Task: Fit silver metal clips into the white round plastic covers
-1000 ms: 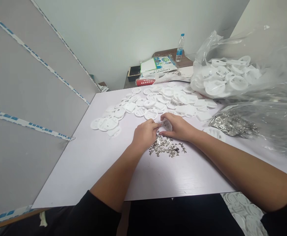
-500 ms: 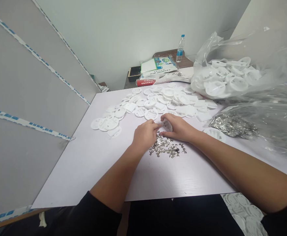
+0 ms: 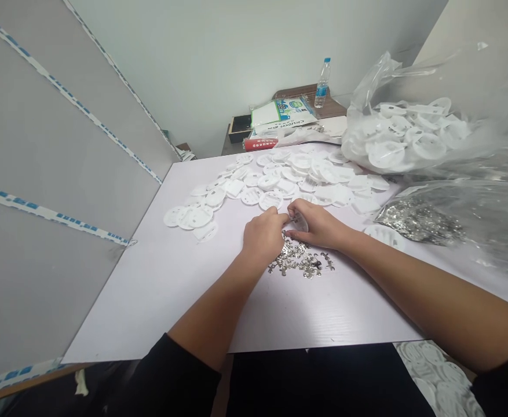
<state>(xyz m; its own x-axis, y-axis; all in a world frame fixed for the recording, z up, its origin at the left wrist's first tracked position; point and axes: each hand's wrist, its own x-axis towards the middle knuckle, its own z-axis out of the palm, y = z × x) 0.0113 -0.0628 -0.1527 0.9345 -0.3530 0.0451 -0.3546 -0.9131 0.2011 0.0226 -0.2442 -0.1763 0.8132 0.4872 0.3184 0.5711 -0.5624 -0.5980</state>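
Note:
My right hand (image 3: 317,225) grips a round white plastic piece (image 3: 299,222) between thumb and fingers. Against the left side of that piece, my left hand (image 3: 264,233) has its fingers closed; whatever it may pinch is too small and hidden to name. Small silver metal parts (image 3: 310,265) lie in a loose pile just below both hands. Beyond the hands, many white plastic pieces (image 3: 269,182) are spread over the white table (image 3: 158,289).
At the right, a clear bag (image 3: 427,136) holds more white pieces, and another bag (image 3: 423,220) holds silver parts. A water bottle (image 3: 322,84) and packets (image 3: 284,113) stand behind the table. A grey partition (image 3: 62,145) rises at the left.
My left hand has moved slightly right and turned, its fingers now closer over the white piece. The whole view has shifted a little.

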